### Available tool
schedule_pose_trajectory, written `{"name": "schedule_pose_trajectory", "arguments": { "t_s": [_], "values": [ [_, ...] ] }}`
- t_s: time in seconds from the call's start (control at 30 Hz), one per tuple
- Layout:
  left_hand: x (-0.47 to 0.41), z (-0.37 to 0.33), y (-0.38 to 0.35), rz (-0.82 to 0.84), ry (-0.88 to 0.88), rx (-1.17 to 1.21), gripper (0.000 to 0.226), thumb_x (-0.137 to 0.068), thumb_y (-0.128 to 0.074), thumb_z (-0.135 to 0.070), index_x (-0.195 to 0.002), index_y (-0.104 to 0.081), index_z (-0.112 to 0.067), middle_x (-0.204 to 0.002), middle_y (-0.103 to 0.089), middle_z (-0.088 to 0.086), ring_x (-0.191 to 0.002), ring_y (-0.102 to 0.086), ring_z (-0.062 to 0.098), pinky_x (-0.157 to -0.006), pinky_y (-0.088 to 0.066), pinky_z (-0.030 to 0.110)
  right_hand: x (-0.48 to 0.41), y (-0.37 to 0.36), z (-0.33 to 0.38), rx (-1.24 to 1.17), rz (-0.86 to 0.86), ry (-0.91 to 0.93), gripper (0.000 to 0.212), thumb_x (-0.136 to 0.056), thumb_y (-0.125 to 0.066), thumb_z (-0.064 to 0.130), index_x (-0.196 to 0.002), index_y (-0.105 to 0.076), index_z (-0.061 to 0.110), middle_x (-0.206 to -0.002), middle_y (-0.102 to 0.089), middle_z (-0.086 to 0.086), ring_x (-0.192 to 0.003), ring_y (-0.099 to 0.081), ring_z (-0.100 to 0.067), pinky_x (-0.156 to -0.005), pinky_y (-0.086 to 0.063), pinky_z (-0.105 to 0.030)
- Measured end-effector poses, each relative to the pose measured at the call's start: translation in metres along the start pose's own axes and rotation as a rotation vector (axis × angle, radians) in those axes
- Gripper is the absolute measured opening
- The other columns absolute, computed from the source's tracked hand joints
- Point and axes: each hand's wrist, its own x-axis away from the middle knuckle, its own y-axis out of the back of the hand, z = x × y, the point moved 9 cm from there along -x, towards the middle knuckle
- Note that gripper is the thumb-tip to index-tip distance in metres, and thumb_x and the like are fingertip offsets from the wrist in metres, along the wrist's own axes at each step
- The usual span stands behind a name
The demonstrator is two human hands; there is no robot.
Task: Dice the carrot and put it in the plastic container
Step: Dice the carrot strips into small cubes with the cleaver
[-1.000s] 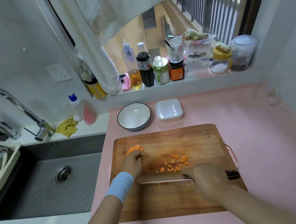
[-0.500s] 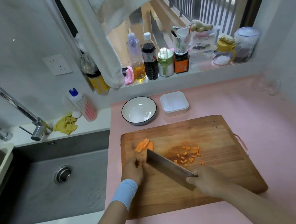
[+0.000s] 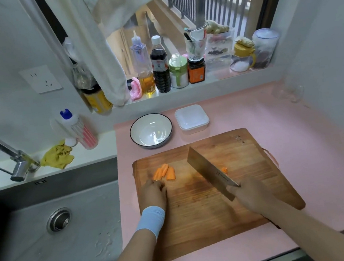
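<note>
Stiff, slippery carrot strips [image 3: 164, 172] are best pinned at near ends; left hand [image 3: 153, 195] fingers curled beside, contact unclear; cleaver [image 3: 210, 172] gripped by right hand [image 3: 252, 194]

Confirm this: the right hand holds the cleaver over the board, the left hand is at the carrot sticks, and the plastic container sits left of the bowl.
Not quite. The head view shows the plastic container right of the bowl, not left. Otherwise correct: the right hand holds the cleaver over the board, the left hand is at the carrot sticks.
</note>
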Motion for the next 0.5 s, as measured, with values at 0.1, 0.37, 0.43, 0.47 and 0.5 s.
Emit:
{"name": "schedule_pose_trajectory", "arguments": {
  "t_s": [0.1,0.37,0.43,0.47,0.5],
  "values": [
    [0.005,-0.006,-0.004,0.000,-0.064,-0.006,0.011,-0.092,-0.060,-0.028,-0.092,-0.070,-0.025,-0.111,-0.060,-0.005,-0.091,-0.058,0.016,-0.081,-0.047,0.027,-0.001,-0.002,0.001,-0.006,-0.031,-0.001,0.030,-0.098,-0.054,0.037,-0.078,-0.068,0.019,-0.060,-0.061,0.002,-0.058,-0.058,-0.016,-0.052,-0.038,-0.027],
    [0.016,-0.108,-0.042,0.136,-0.223,0.162,0.017,-0.092,-0.060,-0.035,-0.100,-0.074,-0.028,-0.102,-0.066,-0.008,-0.095,-0.060,0.013,-0.083,-0.046,0.024,-0.005,0.018,-0.007,-0.107,-0.061,0.011,0.036,-0.102,-0.050,0.037,-0.074,-0.066,0.020,-0.066,-0.062,0.001,-0.066,-0.059,-0.015,-0.055,-0.037,-0.028],
    [0.011,-0.131,-0.051,0.203,-0.225,0.245,0.021,-0.093,-0.060,-0.034,-0.108,-0.073,-0.030,-0.108,-0.068,-0.011,-0.099,-0.062,0.011,-0.089,-0.045,0.023,-0.008,0.022,-0.008,-0.133,-0.052,0.022,0.036,-0.102,-0.050,0.037,-0.076,-0.067,0.018,-0.067,-0.063,-0.001,-0.066,-0.061,-0.016,-0.056,-0.037,-0.027],
    [0.009,-0.139,-0.054,0.237,-0.249,0.231,0.022,-0.094,-0.058,-0.034,-0.111,-0.072,-0.031,-0.110,-0.069,-0.011,-0.101,-0.062,0.011,-0.092,-0.045,0.024,-0.010,0.023,-0.008,-0.138,-0.047,0.028,0.035,-0.102,-0.050,0.037,-0.077,-0.068,0.019,-0.068,-0.064,-0.001,-0.067,-0.062,-0.016,-0.057,-0.039,-0.027],
    [0.006,-0.143,-0.054,0.245,-0.271,0.201,0.023,-0.094,-0.057,-0.031,-0.111,-0.071,-0.031,-0.111,-0.068,-0.010,-0.102,-0.061,0.012,-0.093,-0.045,0.025,-0.011,0.024,-0.007,-0.139,-0.042,0.036,0.034,-0.102,-0.049,0.037,-0.079,-0.068,0.020,-0.069,-0.065,0.000,-0.068,-0.063,-0.016,-0.058,-0.040,-0.027]
  ]
}}
